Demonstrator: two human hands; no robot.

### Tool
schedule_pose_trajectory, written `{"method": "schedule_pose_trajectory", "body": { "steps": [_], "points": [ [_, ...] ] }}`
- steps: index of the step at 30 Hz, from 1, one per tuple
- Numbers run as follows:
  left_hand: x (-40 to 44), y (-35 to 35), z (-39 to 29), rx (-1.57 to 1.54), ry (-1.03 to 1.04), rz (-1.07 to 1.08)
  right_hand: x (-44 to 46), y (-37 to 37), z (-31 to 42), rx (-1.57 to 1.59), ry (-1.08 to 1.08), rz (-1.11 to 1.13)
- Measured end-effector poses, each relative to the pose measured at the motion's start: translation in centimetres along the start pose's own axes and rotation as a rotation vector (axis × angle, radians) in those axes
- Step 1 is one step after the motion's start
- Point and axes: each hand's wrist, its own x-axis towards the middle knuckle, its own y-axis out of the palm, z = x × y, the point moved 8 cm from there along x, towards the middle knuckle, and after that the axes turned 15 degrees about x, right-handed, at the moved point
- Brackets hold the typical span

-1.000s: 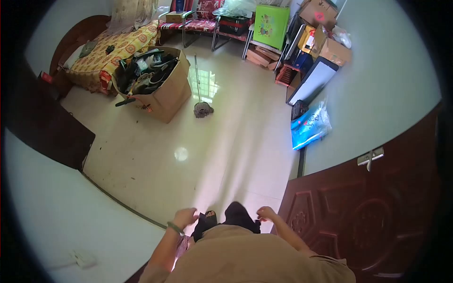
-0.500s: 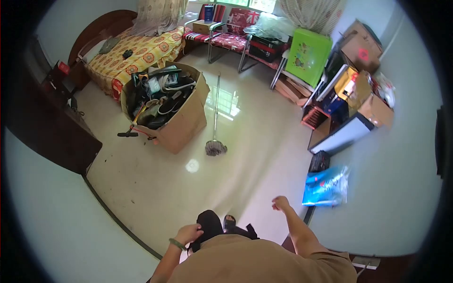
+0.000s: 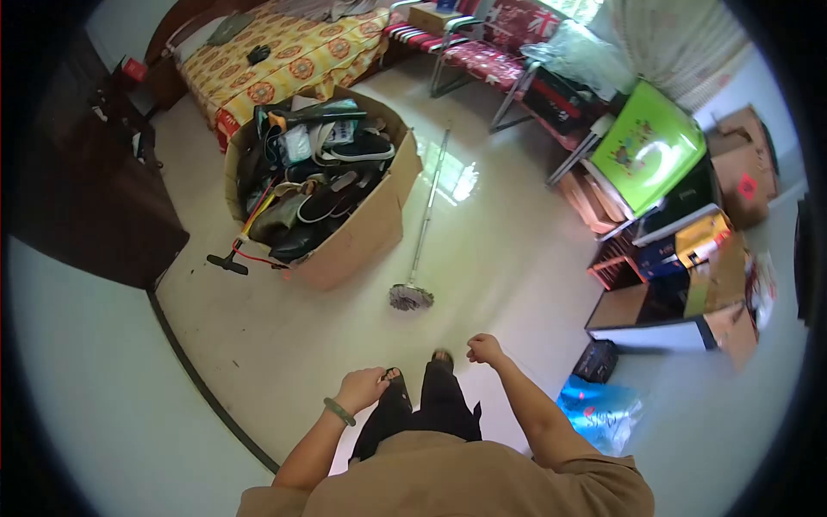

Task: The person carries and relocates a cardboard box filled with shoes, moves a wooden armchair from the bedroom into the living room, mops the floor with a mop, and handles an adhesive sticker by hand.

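Observation:
My left hand [image 3: 362, 390], with a green bangle [image 3: 340, 411] on its wrist, hangs over my left leg with its fingers curled and no object showing in it. My right hand [image 3: 485, 349] is held out over the floor, loosely closed, also with nothing visible in it. Ahead of both hands a mop [image 3: 428, 215] lies on the tiles, its grey head [image 3: 411, 297] towards me and its metal handle pointing away. Left of the mop stands a large open cardboard box [image 3: 366, 250] filled with shoes [image 3: 332, 202] and bagged items. A black-handled pump [image 3: 227, 261] sticks out at its near left corner.
A bed [image 3: 293, 56] stands at the far left, and a dark wooden cabinet [image 3: 95, 198] nearer on that side. Along the right are chairs [image 3: 487, 62], a green board [image 3: 650, 146], cardboard boxes [image 3: 732, 323] and a blue plastic bag [image 3: 594, 409]. Glossy floor [image 3: 500, 258] lies between.
I have stepped forward, so the box and mop look nearer. My left hand has moved forward from beside my thigh, and my right hand has swung inward.

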Motion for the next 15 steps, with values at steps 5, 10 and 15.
{"method": "schedule_pose_trajectory", "body": {
  "steps": [5, 10, 15],
  "points": [
    [4.7, -0.4, 3.3, -0.342, -0.239, -0.102, 12.6, -2.1, 4.1, -0.022, 0.086, 0.053],
    [1.7, 11.2, 6.0, -0.326, -0.671, 0.248, 34.3, 0.4, 4.7, -0.324, -0.012, 0.142],
    [4.0, 13.0, 0.0, -0.687, -0.84, 0.478, 48.8, 6.4, 3.5, -0.292, 0.093, 0.087]
  ]
}}
